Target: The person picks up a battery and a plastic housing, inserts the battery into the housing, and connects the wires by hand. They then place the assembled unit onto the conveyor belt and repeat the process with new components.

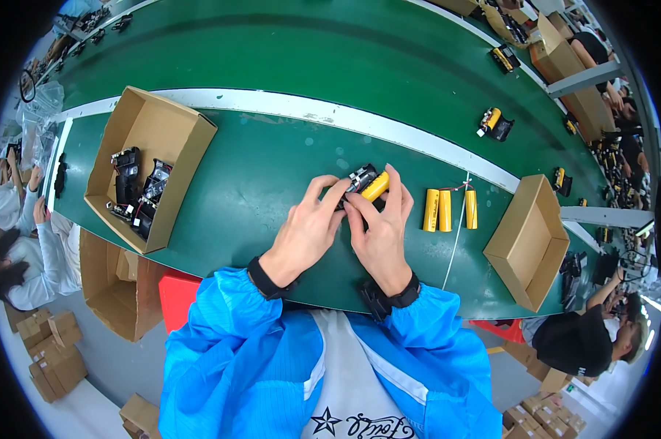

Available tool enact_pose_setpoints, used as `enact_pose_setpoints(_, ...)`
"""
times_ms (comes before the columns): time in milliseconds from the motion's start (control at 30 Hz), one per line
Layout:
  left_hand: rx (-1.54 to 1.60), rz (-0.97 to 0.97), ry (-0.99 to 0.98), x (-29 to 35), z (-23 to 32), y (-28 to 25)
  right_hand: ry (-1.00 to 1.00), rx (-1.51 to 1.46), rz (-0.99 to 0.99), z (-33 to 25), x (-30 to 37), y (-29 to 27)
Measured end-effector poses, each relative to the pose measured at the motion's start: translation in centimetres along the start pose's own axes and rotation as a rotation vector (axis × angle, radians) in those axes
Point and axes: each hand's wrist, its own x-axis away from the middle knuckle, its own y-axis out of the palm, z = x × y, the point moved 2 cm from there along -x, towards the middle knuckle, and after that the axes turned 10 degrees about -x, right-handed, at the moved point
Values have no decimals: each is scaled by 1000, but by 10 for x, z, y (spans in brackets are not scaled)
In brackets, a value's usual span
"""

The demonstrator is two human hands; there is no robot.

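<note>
In front of me, both hands meet on a small black plastic housing [361, 175] with a yellow cylindrical battery [375, 187] at its right side. My left hand [308, 228] is closed around the left part of the housing. Fingers of my right hand [381, 233] press on the battery from the right and below. My fingers cover much of the housing, so how far the battery sits inside it cannot be made out. To the right on the green bench lie several yellow batteries [445, 211] with thin red wires at their upper ends.
An open cardboard box [191, 157] with black housings [128, 175] stands at left; a shallow cardboard box [517, 238] stands at right. Beyond a white rail [330, 117], a green surface carries black-and-yellow assemblies [496, 124]. Co-workers sit at both sides. A black part [374, 300] lies by my right wrist.
</note>
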Motion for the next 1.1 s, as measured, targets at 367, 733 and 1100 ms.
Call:
enact_pose_setpoints(367, -242, -71, 208, -4, -7, -15, 44, -111, 9, 14, 3, 6)
enact_pose_setpoints(733, -279, -152, 289, -13, -11, -31, 124, -14, -84, -7, -14, 11)
enact_pose_setpoints(1100, 9, -97, 161, -56, -17, -27, 86, -128, -19, -6, -7, 15)
